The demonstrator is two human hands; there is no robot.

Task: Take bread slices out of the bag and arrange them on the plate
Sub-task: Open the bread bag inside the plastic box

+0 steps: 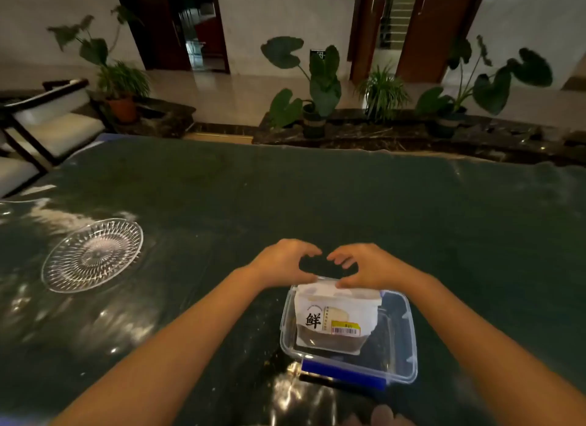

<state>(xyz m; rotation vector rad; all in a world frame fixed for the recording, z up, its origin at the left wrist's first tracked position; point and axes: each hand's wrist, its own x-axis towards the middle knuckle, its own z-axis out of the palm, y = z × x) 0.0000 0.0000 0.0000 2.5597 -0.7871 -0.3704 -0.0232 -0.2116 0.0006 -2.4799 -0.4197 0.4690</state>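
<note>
A white bread bag (pixel 336 314) with a black character and a yellow price label lies in a clear plastic box (pixel 400 356) near the table's front. Brown bread shows through the bag's lower end. My left hand (pixel 285 260) and my right hand (pixel 364 265) meet at the bag's far top edge, thumbs pinching it and fingers curled above. A ribbed clear glass plate (pixel 93 254) with nothing on it sits on the table to the left, well apart from the box.
A dark green glossy cover lies over the table (pixel 317 197). The box has a blue clip (pixel 342 375) on its near side. A chair (pixel 47 124) stands at the far left, and potted plants (pixel 317 86) line the floor beyond the table.
</note>
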